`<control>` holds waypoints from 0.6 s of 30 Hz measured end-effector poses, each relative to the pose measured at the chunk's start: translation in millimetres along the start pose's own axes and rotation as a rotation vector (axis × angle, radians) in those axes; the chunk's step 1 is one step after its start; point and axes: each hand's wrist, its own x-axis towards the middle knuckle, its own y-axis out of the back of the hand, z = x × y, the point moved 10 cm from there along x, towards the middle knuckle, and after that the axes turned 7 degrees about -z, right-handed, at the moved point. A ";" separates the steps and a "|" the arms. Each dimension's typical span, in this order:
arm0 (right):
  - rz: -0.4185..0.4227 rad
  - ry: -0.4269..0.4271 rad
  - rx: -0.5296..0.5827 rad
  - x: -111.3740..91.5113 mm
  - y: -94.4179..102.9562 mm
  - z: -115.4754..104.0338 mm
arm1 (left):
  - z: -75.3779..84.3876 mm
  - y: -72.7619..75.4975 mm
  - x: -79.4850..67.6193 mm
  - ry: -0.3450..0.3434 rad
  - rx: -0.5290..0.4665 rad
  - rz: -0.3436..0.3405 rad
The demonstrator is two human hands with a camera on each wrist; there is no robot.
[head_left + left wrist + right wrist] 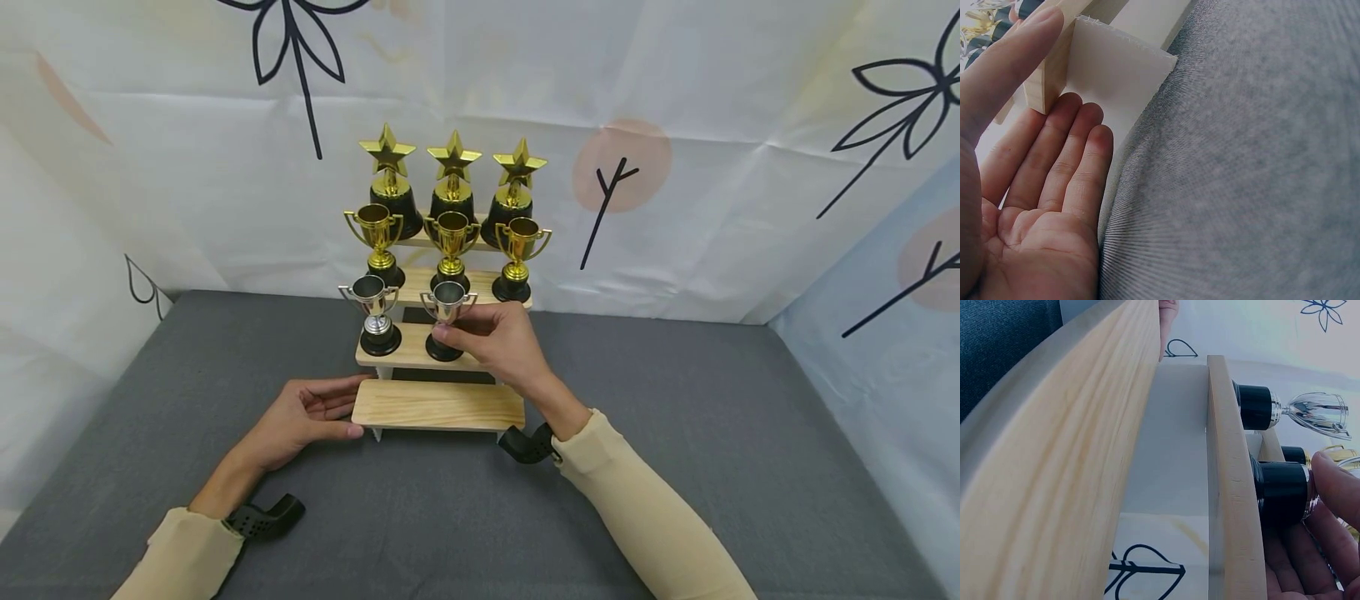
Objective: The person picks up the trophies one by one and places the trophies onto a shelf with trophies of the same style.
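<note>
A four-step wooden display stand (438,406) stands on the grey cloth. My right hand (502,342) pinches a small silver trophy cup (447,302) near its stem. This cup's black base (1282,492) is upright at the middle of the second step from the bottom, and the right wrist view has it against the board. Another silver trophy cup (376,307) sits at that step's left end. With its fingers nearly straight, my left hand (300,421) touches the left end of the lowest step, the thumb at its front corner.
Three gold trophy cups (452,237) line the step above. Three gold star trophies (453,167) occupy the top step, close to the patterned backdrop cloth (712,250). Grey cloth (675,417) covers the table around the stand. A dark wrist mount (528,444) sticks out near the stand's right front corner.
</note>
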 end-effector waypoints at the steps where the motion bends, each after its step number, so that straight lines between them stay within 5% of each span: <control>1: -0.001 -0.004 -0.003 0.0 0.0 0.5 | 0.3 -0.5 0.1 -0.004 -0.004 -0.004; 18: 0.012 -0.037 -0.015 -3.6 1.4 2.0 | -0.7 -0.8 -0.1 -0.012 -0.039 -0.008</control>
